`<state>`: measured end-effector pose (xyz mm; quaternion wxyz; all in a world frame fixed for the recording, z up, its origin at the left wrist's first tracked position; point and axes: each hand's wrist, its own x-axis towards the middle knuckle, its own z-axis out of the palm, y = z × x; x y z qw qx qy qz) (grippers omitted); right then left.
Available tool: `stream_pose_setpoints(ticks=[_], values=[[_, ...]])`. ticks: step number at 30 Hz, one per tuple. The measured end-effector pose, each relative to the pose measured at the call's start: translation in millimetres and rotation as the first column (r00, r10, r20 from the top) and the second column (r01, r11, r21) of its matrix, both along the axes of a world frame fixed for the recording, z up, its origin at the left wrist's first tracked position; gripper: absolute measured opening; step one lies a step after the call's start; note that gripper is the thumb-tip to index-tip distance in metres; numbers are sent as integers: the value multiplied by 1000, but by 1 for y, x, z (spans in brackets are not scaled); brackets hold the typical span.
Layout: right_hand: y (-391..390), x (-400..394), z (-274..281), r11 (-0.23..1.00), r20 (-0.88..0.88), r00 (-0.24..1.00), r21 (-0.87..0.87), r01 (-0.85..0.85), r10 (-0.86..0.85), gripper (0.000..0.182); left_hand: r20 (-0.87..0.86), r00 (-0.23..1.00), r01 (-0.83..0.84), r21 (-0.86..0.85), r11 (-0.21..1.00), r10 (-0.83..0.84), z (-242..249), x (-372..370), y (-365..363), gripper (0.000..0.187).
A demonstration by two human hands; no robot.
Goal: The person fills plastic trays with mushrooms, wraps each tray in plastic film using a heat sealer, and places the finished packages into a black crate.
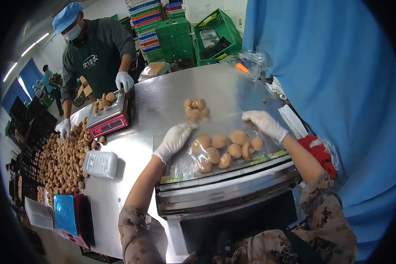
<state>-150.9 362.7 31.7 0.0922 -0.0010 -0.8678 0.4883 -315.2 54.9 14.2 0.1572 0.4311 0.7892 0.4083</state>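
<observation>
My left hand, in a white glove, presses on the left edge of clear plastic film stretched over a tray of brown mushrooms. My right hand, gloved too, holds the film down at its right side. The tray rests on the top of a steel wrapping machine in front of me. A second small pile of mushrooms lies on the steel table beyond the film.
A co-worker in a green apron has one gloved hand at a red scale with mushrooms on it. A large heap of mushrooms and an empty clear tray lie left. Green crates stand behind. A blue curtain hangs right.
</observation>
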Motion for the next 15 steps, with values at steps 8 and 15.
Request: stream_pose_setpoints(ticks=[8,15], values=[[5,21,3,995,16,997,63,-82,81,31,326,945,21,58,998,-39,5,24,-16,36],[22,24,32,871,492,852,-482,93,181,34,577,815,-158,133,978,53,47,70,-32,49]])
